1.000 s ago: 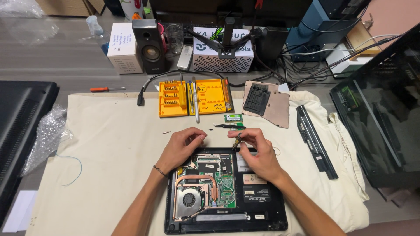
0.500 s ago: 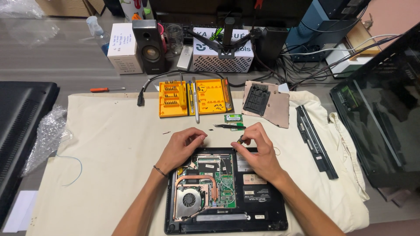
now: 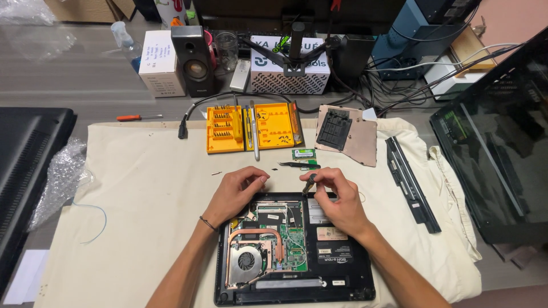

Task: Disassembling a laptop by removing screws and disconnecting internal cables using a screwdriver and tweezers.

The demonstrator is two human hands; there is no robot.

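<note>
An opened black laptop (image 3: 342, 274) lies bottom-up on a cream cloth, its fan, copper heat pipe and green board exposed. My left hand (image 3: 234, 194) rests at the laptop's upper left edge, fingers curled with the tips pressed together; whether they pinch anything is too small to tell. My right hand (image 3: 337, 199) hovers over the upper middle of the laptop and holds a small screwdriver (image 3: 309, 183) between thumb and fingers, its tip pointing down toward the board.
A yellow open screwdriver-bit case (image 3: 251, 126) lies beyond the hands. Black tweezers (image 3: 299, 165) and a small green memory module (image 3: 304, 153) sit near it. A removed cover panel (image 3: 345, 132), a long black battery (image 3: 411, 182), a monitor (image 3: 496, 148) at right, a speaker (image 3: 193, 60).
My right hand has lifted slightly and tilted the screwdriver. My left hand has barely moved.
</note>
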